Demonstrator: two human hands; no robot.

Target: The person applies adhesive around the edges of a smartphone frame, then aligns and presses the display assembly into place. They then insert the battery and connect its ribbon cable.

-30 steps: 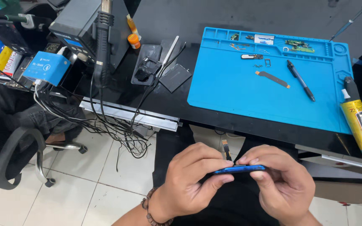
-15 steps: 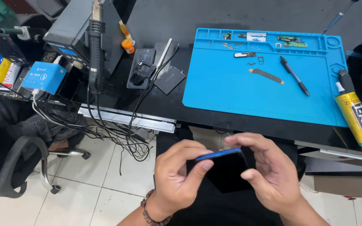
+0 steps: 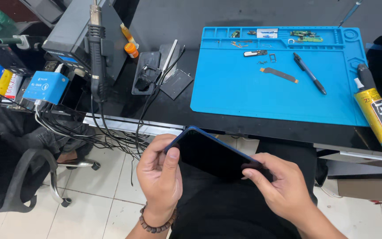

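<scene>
Blue-edged phone [image 3: 213,155], dark face up and tilted, is gripped at opposite ends by left hand [image 3: 159,175] and right hand [image 3: 279,186], below the table [image 3: 164,106].

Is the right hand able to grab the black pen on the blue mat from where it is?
Probably yes, but not straight away. The right hand is busy holding the dark phone with the left hand. Nothing lies between it and the black pen on the blue mat.

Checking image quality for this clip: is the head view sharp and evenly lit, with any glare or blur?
Head view: sharp, evenly lit; left hand, right hand and phone unblurred; phone's dark face nearly merges with dark clothing; soft sheen on the blue mat; straight desk edges bow slightly.
</scene>
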